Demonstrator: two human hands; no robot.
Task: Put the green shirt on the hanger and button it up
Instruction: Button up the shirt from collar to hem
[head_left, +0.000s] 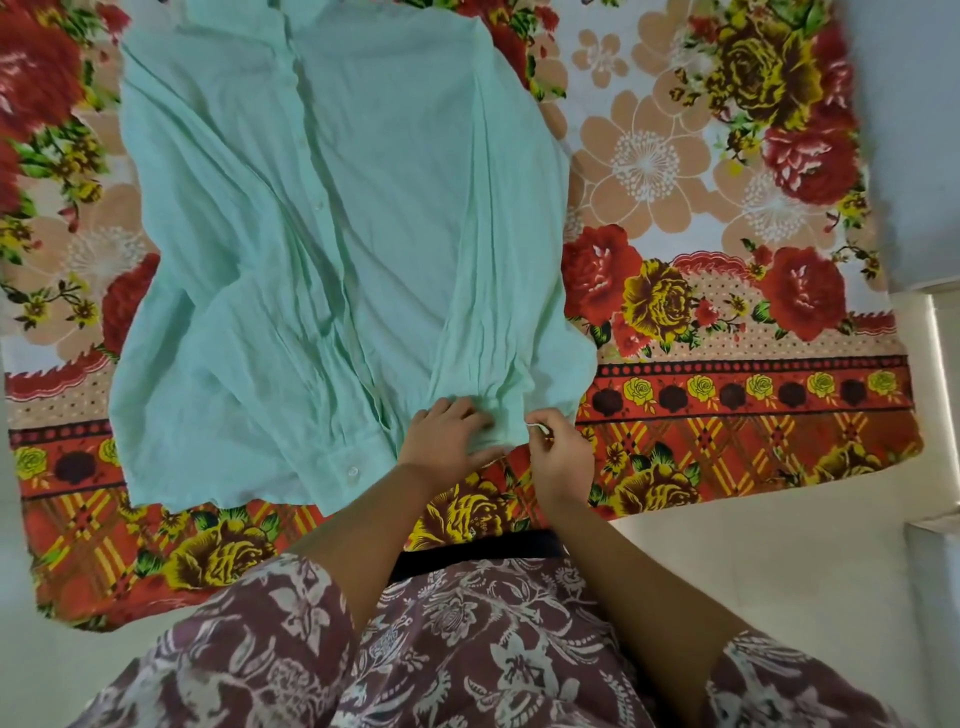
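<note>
Two hands meet at the near edge of the green shirt (332, 218), which lies spread flat on a floral sheet (727, 249) with its collar end far from the person and its hem close to them. The button placket runs down the middle of the shirt, and a white button (353, 472) shows on a cuff near the hem. One sleeve lies folded down along the shirt's right side, its gathered cuff ending right under the hands. The left hand (449, 434) rests on that cuff with its fingers fairly straight and spread, pressing the cloth flat and gripping nothing. The right hand (563, 457) sits just beside it, its thumb and forefinger closed in a pinch on the cuff's edge — something small and pale shows between the fingertips, too small to tell whether it is a button. The sheet lies on a pale floor (779, 571), and the person's maroon, white-printed garment (467, 649) fills the bottom of the view.
</note>
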